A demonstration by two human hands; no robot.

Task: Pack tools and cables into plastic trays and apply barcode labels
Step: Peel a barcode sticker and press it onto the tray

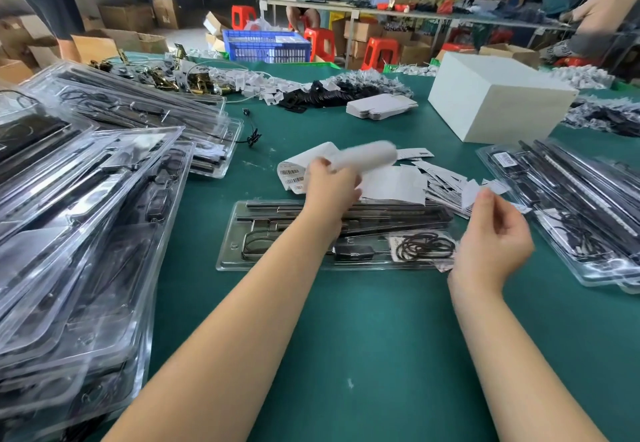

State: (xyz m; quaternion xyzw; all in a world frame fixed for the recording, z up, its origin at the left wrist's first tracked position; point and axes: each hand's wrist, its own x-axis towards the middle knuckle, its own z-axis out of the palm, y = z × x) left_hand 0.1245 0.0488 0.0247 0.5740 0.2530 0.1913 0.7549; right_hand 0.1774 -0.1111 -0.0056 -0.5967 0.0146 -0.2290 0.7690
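Workshop, green desk (346,337). Left hand (330,187) grips a blurred strip of barcode labels (363,156); right hand (491,234) pinches one label (493,187) at its edge. Labels judged light, limp, sticky: hold by corners. Packed plastic tray (235,251) lies just below, between both hands.

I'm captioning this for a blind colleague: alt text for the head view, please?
Over a packed clear tray on a green table, the left hand holds a blurred label strip and the right hand pinches a small label.
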